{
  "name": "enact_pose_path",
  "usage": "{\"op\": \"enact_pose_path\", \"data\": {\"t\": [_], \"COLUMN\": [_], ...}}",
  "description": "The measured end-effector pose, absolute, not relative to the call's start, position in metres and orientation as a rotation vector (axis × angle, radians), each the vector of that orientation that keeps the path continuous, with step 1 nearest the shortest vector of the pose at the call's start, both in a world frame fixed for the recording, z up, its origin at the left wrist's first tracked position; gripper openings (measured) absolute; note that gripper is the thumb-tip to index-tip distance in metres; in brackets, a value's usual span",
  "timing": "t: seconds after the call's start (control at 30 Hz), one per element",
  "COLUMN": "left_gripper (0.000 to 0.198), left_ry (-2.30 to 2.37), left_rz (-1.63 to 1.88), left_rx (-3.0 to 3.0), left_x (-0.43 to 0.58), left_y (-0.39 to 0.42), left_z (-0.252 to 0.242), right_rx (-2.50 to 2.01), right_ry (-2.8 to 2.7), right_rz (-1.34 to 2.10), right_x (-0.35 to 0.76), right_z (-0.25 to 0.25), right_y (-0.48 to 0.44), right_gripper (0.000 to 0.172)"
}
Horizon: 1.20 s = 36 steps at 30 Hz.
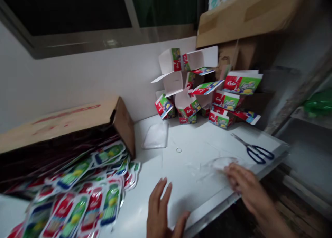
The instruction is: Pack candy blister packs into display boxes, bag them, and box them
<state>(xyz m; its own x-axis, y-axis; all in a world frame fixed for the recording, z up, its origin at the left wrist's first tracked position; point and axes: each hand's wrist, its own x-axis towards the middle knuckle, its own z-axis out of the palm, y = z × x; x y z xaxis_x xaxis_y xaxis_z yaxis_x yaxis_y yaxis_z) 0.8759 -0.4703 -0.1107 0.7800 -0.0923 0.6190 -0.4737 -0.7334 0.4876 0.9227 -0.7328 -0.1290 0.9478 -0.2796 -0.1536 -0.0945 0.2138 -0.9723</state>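
Observation:
My left hand (163, 213) is over the near part of the white table (186, 175), fingers apart and nothing in them. To the right, my right hand (243, 182) pinches a clear plastic piece (220, 163), blurred by motion, near the table's front edge. Scissors (255, 151) with dark blue handles lie behind my right hand. A small ring (178, 150) and a stack of clear plastic sheets (156, 136) lie farther back. Red and green printed packets (88, 203) are heaped to the left of my left hand.
An open cardboard box (124, 127) lies on its side at the left, with packets spilling out. Small open printed cartons (189, 106) are stacked against the back wall, beside more cartons (223, 118). A large cardboard box (243, 16) stands at the back right.

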Motion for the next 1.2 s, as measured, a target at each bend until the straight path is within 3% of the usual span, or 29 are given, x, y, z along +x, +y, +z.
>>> {"op": "enact_pose_path", "data": {"t": [0.07, 0.17, 0.47, 0.53, 0.63, 0.73, 0.9, 1.2], "left_gripper": [0.058, 0.046, 0.039, 0.045, 0.046, 0.042, 0.029, 0.017], "left_ry": [-0.625, -0.699, -0.504, -0.557, -0.536, -0.463, -0.367, -0.254], "left_rz": [0.800, 0.691, 0.758, 0.831, 0.845, 0.780, 0.713, 0.387], "left_rx": [2.384, 2.399, 2.360, 2.373, 2.341, 2.278, 2.202, 2.380], "left_x": [0.867, 0.839, 0.748, 0.744, 0.741, 0.739, 0.739, 0.746], "left_y": [-0.466, -0.440, -0.376, -0.364, -0.347, -0.339, -0.333, -0.318], "left_z": [-0.112, -0.116, -0.136, -0.136, -0.132, -0.124, -0.116, -0.106], "right_rx": [-1.229, -1.101, -1.227, -1.426, -1.857, -1.985, -1.951, -1.912], "right_ry": [0.144, -0.042, -0.199, -0.257, -0.408, -0.795, -1.000, -1.254], "right_rz": [0.175, 0.459, 0.657, 0.589, 0.171, -0.102, -0.069, 0.069], "right_x": [0.883, 0.849, 0.810, 0.805, 0.803, 0.805, 0.812, 0.828], "right_z": [-0.122, -0.116, -0.129, -0.128, -0.121, -0.113, -0.102, -0.102], "right_y": [-0.682, -0.629, -0.564, -0.554, -0.544, -0.537, -0.522, -0.509], "right_gripper": [0.037, 0.040, 0.042, 0.041, 0.026, 0.035, 0.010, 0.013]}}
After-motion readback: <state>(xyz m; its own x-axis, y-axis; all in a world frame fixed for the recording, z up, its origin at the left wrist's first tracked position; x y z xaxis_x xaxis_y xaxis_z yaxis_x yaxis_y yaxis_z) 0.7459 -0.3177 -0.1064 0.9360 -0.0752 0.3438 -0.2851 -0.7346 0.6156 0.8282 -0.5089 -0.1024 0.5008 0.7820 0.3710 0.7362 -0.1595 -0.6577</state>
